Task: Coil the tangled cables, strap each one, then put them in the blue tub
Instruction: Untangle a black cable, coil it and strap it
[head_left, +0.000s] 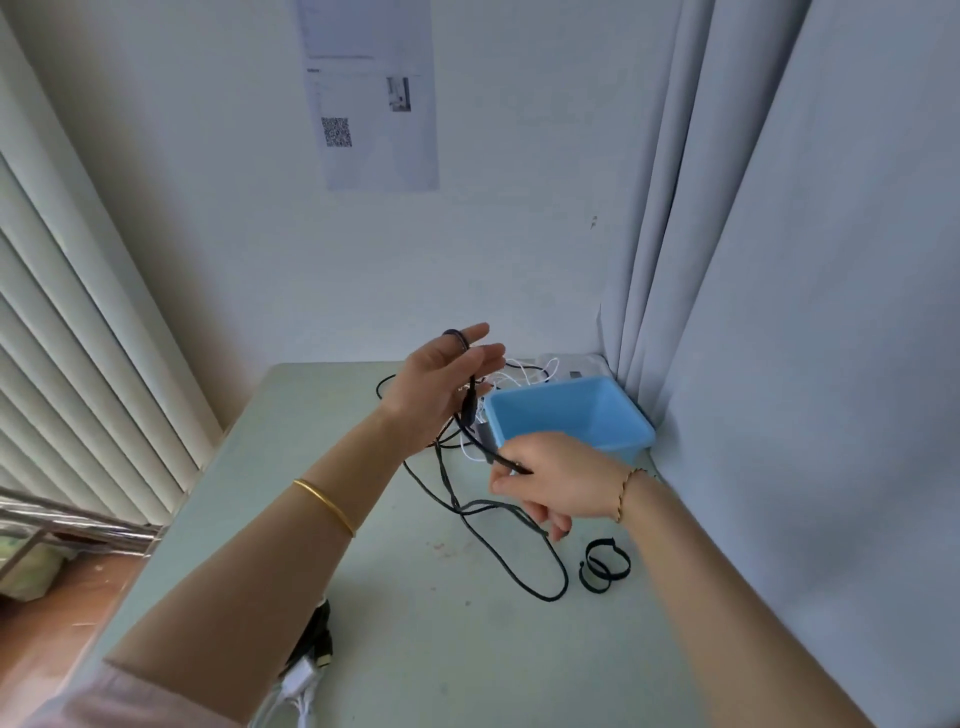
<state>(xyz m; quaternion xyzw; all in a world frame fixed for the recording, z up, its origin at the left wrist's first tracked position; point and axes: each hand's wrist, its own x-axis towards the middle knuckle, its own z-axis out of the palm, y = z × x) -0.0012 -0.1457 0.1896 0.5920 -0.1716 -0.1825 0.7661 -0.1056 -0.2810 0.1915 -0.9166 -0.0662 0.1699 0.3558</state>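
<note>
The left hand (441, 384) is raised, fingers straight, with a black cable (498, 458) looped over its thumb side and hanging down. Just below, the right hand (550, 478) pinches that cable. The rest trails in loose bends over the worktop (415, 623). Coiling looks barely begun; the next move is to lay another turn over the left hand. Straps (605, 564) lie close by. Behind stands the tub (571, 410), no cable visible inside.
</note>
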